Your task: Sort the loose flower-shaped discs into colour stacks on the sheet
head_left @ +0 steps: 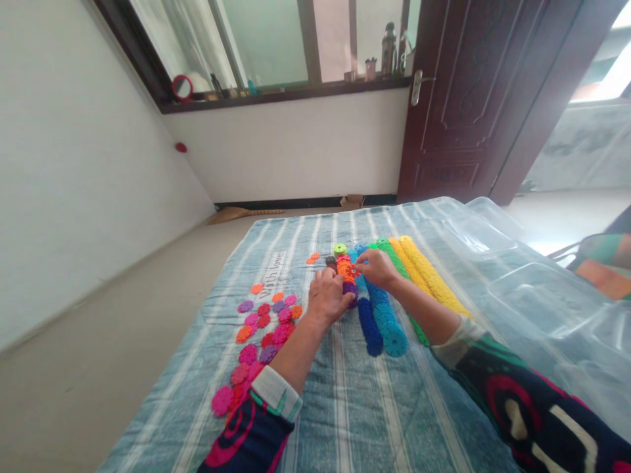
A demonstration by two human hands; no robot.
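Hands (378, 268), orange disc (355, 270) seemingly pinched, striped cloth (419, 407)

Hands (326, 295) (379, 268) — two, yellow rows (413, 268) (430, 270) — two, one door (486, 72)

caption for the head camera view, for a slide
Left hand at a multicoloured disc row, right hand pinching an orange disc, on striped cloth.

Striped cloth (345, 394) is leaving a passage between the forearms (300, 351) — but blue rows (382, 315) are filling its far end, loose discs (248, 354) are crowding the left forearm's outer side, and clear boxes (542, 299) are hemming the right.
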